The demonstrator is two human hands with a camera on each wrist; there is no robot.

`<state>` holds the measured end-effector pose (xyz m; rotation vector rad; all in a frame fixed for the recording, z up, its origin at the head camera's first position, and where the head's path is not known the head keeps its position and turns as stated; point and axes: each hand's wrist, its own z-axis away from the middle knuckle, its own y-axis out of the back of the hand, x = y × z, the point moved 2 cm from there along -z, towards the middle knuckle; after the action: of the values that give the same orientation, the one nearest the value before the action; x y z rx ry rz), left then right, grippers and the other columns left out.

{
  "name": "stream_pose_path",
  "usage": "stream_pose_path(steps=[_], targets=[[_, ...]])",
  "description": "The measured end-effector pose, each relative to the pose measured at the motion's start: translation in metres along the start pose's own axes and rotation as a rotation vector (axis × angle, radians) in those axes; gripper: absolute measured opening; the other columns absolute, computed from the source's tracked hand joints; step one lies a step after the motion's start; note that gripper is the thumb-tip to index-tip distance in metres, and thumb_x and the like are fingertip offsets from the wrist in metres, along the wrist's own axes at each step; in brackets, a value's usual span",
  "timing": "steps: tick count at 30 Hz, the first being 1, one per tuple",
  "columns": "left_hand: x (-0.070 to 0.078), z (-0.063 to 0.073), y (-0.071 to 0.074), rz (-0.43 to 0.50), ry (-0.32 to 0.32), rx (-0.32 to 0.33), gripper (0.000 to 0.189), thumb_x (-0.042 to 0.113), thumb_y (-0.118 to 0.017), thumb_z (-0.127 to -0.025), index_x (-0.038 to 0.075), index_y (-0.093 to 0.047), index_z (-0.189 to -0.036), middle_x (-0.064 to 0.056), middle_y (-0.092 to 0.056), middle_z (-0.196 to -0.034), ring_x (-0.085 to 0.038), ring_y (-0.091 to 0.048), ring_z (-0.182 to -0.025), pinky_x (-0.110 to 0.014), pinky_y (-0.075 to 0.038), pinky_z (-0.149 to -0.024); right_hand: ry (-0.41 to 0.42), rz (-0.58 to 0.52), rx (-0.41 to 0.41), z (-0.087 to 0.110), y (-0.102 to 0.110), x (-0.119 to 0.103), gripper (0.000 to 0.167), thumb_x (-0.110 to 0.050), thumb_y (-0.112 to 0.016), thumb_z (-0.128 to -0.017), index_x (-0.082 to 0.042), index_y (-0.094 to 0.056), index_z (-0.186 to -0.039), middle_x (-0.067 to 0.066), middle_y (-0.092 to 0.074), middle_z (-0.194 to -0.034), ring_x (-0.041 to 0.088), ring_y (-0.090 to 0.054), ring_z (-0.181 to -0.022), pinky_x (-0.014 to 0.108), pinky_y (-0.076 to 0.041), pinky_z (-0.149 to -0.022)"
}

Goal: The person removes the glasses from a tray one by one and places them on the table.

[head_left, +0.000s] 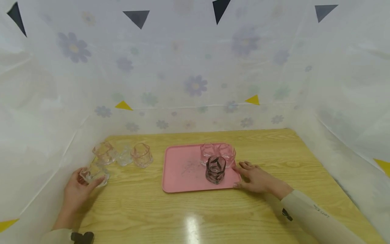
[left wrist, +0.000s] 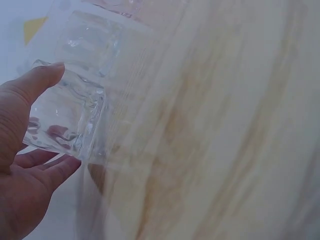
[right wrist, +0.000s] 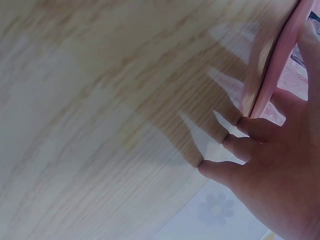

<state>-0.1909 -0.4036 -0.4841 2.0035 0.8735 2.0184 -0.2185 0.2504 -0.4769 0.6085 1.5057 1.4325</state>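
1. Your left hand, lower left of the frame, gripped a clear glass: thumb along its right side, fingers curled round the far left. Gap only as wide as the glass. Couldn't tell whether its base touched the table.
2. Key relation: the pink tray, centre and right of centre, lay well apart to the right of your left fingertips. Its long axis ran left to right across the frame, and its bare left half faced the held glass. Left hand was the only one near that glass. No obvious long axis on the glass itself, it was squat.
3. Just above the held glass, left of centre, you had a row: left peach glass, second clear glass, right peach glass.
4. On the tray's right half stood two pink glasses at the back and a dark glass in front.
5. Your right hand, right of centre, held nothing in its grasp. Fingers were spread, reaching left from the forearm at lower right, thumb and index at the tray's right edge, other fingertips lower, near the tabletop.
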Motion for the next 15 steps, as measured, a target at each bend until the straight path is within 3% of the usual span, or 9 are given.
stream_pose_path(steps=[10, 15], targets=[[0.0010, 0.0009, -0.0003, 0.021, 0.019, -0.010, 0.092, 0.024, -0.083, -0.094, -0.008, -0.026, -0.158, -0.031, -0.051, -0.144, 0.020, -0.052, -0.092, -0.004, -0.051, -0.077, 0.004, -0.018, -0.010, 0.0014, 0.0030, -0.0031, 0.085, -0.067, -0.056, -0.101, -0.011, -0.040, -0.163, 0.032, -0.034, -0.166, 0.054, -0.028, -0.155, 0.078, -0.025, -0.120], [0.0009, 0.0026, -0.0004, 0.027, 0.025, -0.021, 0.094, 0.026, -0.082, -0.095, -0.007, -0.023, -0.160, -0.031, -0.047, -0.148, 0.022, -0.051, -0.092, -0.003, -0.050, -0.078, 0.003, -0.018, -0.011, 0.0017, 0.0034, -0.0038, 0.085, -0.066, -0.057, -0.101, -0.011, -0.040, -0.163, 0.032, -0.034, -0.166, 0.054, -0.028, -0.155, 0.078, -0.025, -0.120]])
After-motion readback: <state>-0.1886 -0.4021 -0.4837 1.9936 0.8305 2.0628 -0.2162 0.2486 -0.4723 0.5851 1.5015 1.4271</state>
